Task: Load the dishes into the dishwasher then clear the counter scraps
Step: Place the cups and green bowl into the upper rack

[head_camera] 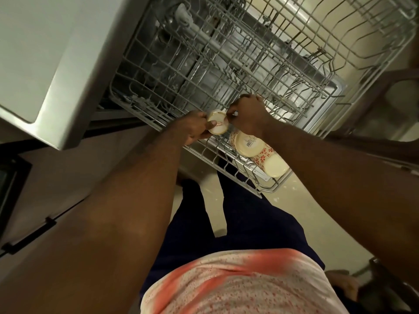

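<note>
No word or number can be read. The nearest thing to print is a small white sticker with a black barcode and a row of tiny characters beside the bars. It sits on the cream base of a red-patterned cup that lies in the wire rack, and its characters are too small to make out. The cream base of the small cup held in the left hand carries a faint reddish mark near its middle, perhaps a stamp or a line of lettering. It is too blurred to tell which.
</note>
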